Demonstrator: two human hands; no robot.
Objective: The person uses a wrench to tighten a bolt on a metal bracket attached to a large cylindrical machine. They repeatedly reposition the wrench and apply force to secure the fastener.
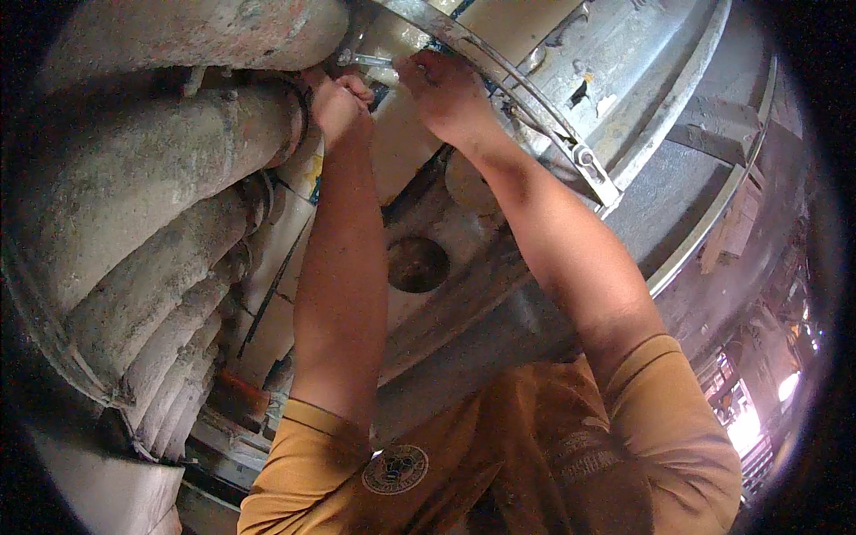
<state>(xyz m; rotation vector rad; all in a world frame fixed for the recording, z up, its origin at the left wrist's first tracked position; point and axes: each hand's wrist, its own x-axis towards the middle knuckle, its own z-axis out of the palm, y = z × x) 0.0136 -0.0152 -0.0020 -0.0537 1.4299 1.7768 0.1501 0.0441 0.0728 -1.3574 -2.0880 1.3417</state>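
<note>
Both my arms reach up into a large engine-like machine. My right hand [441,89] is closed around the end of a shiny metal wrench [370,61]. The wrench's far end lies against a fitting beside the thick pipe, in the gap between my hands; what it sits on is too small to tell. Just left of and below the wrench is my left hand [341,105], its fingers curled in close to the flanged end of a grey pipe [223,134]. Whatever those fingers hold, if anything, is hidden.
Several thick, dusty curved pipes [134,178] line the left side. A curved metal rail with a bolt [584,159] runs close by my right forearm. Below my hands, a cream-coloured panel [406,147] and a dark round hole [417,265] show. Bright openings [740,419] are at lower right.
</note>
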